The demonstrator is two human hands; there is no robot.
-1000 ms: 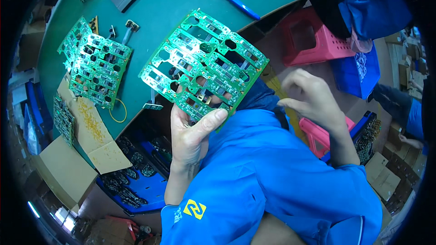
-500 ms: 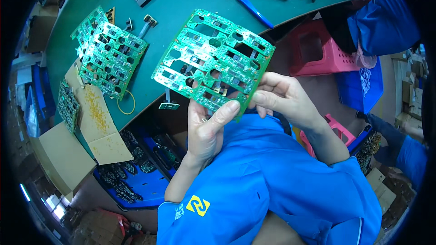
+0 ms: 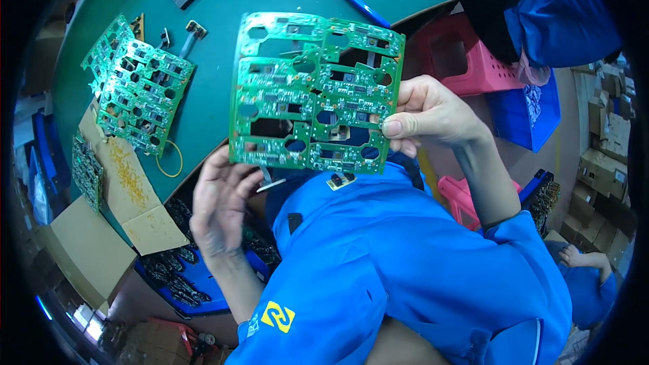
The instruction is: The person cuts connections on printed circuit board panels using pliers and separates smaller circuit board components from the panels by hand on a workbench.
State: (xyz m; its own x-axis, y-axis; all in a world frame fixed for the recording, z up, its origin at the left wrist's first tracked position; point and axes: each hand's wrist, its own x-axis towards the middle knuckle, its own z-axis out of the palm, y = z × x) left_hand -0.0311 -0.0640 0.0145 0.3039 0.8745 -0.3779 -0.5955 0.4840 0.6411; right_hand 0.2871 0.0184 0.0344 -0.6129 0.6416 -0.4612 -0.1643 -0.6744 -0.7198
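Observation:
A green panel of joined circuit boards (image 3: 316, 94) with cut-out windows is held up over my lap, facing me nearly square on. My right hand (image 3: 429, 118) pinches its right edge, thumb on the front and fingers behind. At the lower left corner, my left hand (image 3: 223, 196) has loosely curled fingers with the thumb apart; whether the fingertips touch the panel I cannot tell. A small board (image 3: 272, 185) hangs by a ribbon below the panel, beside my left thumb. Another small board piece (image 3: 341, 180) shows under the bottom edge.
Stacked green panels (image 3: 142, 94) lie on the green table (image 3: 223, 47) at left, near cardboard (image 3: 132, 182) with yellow bits and a yellow loop (image 3: 170, 160). Blue-handled cutters (image 3: 358, 1) lie at the far edge. A pink stool (image 3: 466, 61) and a co-worker's blue sleeve (image 3: 551, 13) are right.
The panel has turned upright and shifted slightly left. My left hand has let go of its bottom edge and moved left to the lower left corner. My right hand still grips the right edge.

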